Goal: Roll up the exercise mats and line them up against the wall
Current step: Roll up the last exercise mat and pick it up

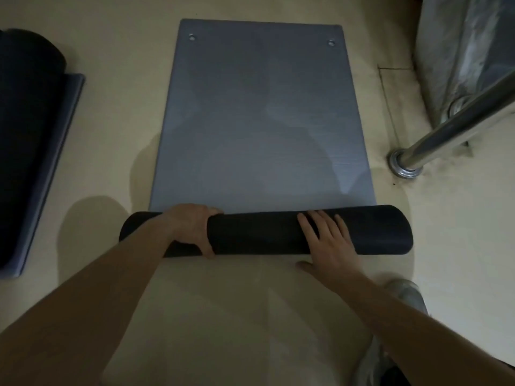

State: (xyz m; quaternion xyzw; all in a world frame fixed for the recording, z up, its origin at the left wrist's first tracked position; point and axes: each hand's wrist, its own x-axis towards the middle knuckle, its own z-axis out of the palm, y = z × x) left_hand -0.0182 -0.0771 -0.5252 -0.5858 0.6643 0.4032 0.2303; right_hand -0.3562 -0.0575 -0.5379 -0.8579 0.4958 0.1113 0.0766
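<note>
A grey-blue exercise mat (259,115) lies flat on the beige floor, stretching away from me, with two metal eyelets at its far end. Its near end is rolled into a dark roll (262,232) lying crosswise. My left hand (192,229) grips the roll's left part, fingers over the top and thumb at the near side. My right hand (328,243) presses flat on the roll's right part, fingers spread, thumb on the floor.
A second mat (41,162) lies at the left edge, partly rolled into a big dark roll (28,87). A shiny metal pole (446,132) slants down to a floor flange at the right, with a covered object (468,51) behind it. A shoe (407,293) shows at lower right.
</note>
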